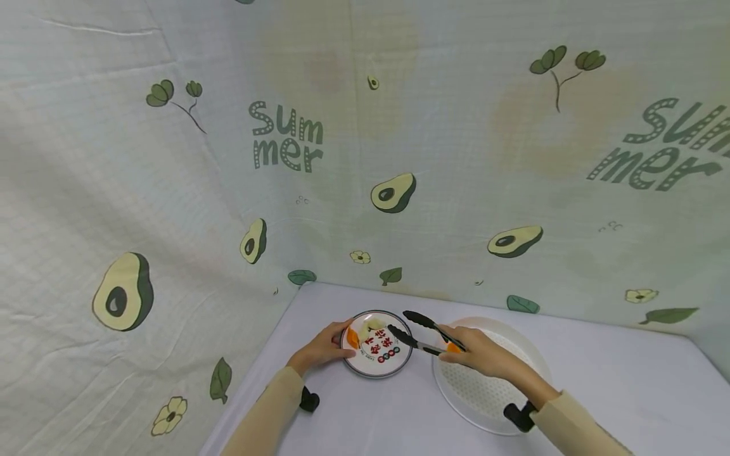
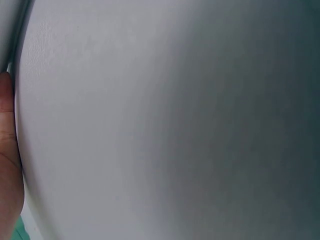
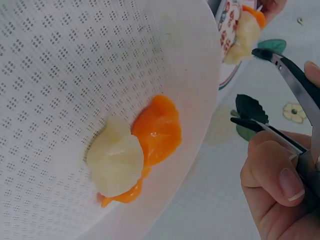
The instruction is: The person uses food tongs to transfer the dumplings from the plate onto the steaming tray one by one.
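2 hands, 1 pr of tongs, 1 plate & 1 white basket are seen at the tabletop (image 1: 627, 380). The tongs (image 1: 419, 346) are held by the right hand (image 1: 479, 351), arms spread; they're laid out R to L, long axis running from the near right at the grip to tips pointed far left, by the plate's right rim (height above it can't be told). The left rim of the plate (image 1: 365, 367) is gripped by the left hand (image 1: 322, 345). On its far left, 1 orange pc (image 1: 352, 338) & pale food (image 1: 372, 326) are carried. The basket (image 1: 479, 399) is set to the right, partly hidden by the right hand in head view; in right wrist view its contents are shown: 1 pale pc (image 3: 116, 160) overlapping orange food (image 3: 157, 130) (1 or 2 pcs, can't tell). In left wrist view, mostly a blurred pale surface is shown.
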Tool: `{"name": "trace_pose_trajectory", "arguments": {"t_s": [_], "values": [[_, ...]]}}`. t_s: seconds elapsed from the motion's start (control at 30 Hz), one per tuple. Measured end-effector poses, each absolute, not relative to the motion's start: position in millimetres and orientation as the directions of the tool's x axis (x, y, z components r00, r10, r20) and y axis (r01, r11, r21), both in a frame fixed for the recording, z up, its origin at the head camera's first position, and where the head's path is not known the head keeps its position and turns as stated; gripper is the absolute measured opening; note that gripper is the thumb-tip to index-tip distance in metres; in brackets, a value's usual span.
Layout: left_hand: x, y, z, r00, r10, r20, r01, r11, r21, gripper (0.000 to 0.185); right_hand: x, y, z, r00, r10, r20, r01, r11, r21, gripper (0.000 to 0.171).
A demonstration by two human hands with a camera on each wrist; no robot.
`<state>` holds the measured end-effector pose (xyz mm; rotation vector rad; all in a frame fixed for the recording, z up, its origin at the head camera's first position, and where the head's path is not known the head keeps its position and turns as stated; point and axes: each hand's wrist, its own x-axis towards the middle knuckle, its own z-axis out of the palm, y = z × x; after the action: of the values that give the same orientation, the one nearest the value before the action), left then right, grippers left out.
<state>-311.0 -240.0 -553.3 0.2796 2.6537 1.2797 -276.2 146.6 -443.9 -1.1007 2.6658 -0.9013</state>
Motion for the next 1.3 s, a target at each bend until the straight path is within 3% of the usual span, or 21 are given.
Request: {"name": "trace_pose_trajectory", "arguments": {"t_s": [0.37, 1.3], "values": [[-310.7, -239.7, -553.7, -0.964, 0.247, -0.098, 0.082, 0.628, 0.774, 0.083, -300.8, 119.9, -457.9, -0.727, -0.687, 0.007, -0.560, 0.586, -0.585, 0.066], [-311.7, -241.4, -552.4, -0.962, 0.255, -0.096, 0.086, 0.618, 0.782, 0.083, -323.2, 91.0, -469.3, -0.702, -0.711, -0.041, -0.559, 0.587, -0.586, 0.056]]}}
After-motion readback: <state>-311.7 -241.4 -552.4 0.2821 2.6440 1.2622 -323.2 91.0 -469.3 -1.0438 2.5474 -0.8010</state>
